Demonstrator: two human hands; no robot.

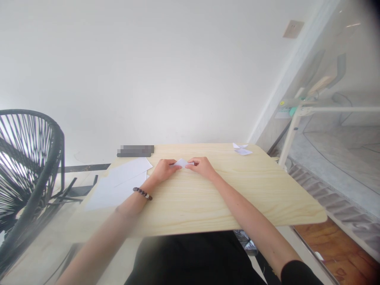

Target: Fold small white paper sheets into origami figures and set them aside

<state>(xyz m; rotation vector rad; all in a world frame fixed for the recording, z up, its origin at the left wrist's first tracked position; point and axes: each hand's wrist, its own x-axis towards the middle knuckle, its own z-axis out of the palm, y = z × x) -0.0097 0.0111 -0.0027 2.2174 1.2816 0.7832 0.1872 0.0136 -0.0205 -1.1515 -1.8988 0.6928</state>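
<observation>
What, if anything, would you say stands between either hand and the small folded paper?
Nothing visible: the left hand and right hand both pinch the paper, one at each side. The larger sheets lie off to the left, not between.

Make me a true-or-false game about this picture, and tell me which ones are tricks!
1. The left hand and the right hand both hold a small white paper. True.
2. A blue watch is on the left wrist. False: a dark beaded bracelet is there.
3. Big white sheets lie on the left part of the table. True.
4. A red cup stands at the table's far right. False: folded white paper lies there.
5. A dark woven chair is at the left of the picture. True.
</observation>
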